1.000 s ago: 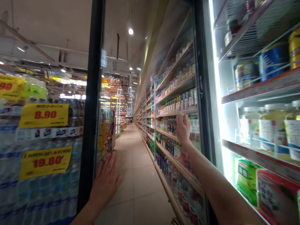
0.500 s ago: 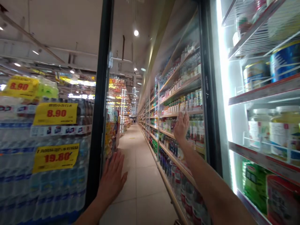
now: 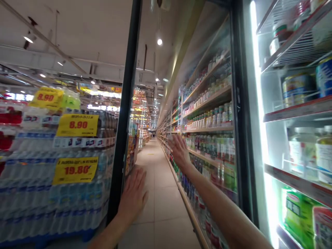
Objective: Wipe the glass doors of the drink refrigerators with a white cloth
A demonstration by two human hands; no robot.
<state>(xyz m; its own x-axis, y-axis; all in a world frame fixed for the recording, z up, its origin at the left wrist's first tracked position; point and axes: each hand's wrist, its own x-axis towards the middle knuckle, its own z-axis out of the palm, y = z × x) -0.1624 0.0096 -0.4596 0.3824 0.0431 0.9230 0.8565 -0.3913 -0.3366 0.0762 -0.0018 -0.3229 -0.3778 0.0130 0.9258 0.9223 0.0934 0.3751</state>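
Observation:
A glass cooler door (image 3: 181, 86) with a black frame (image 3: 125, 114) stands in front of me, and the store aisle shows through it. My left hand (image 3: 133, 195) lies flat on the glass low down, close to the frame's left edge, fingers stretched upward. My right hand (image 3: 178, 149) is raised higher with spread fingers, flat against the glass near its middle; its arm reaches in from the lower right. Neither hand holds anything.
The lit cooler (image 3: 259, 138) at the right has shelves of jars (image 3: 308, 152), tins (image 3: 298, 86) and green packs (image 3: 295, 207). Stacked water bottles with yellow price tags (image 3: 77, 125) stand at the left. A tiled aisle (image 3: 155, 180) runs ahead between long drink shelves (image 3: 207, 131).
The door's frame has shifted right across the view. My right hand has slid left along the glass, away from the door's right edge; my left hand stays flat on it.

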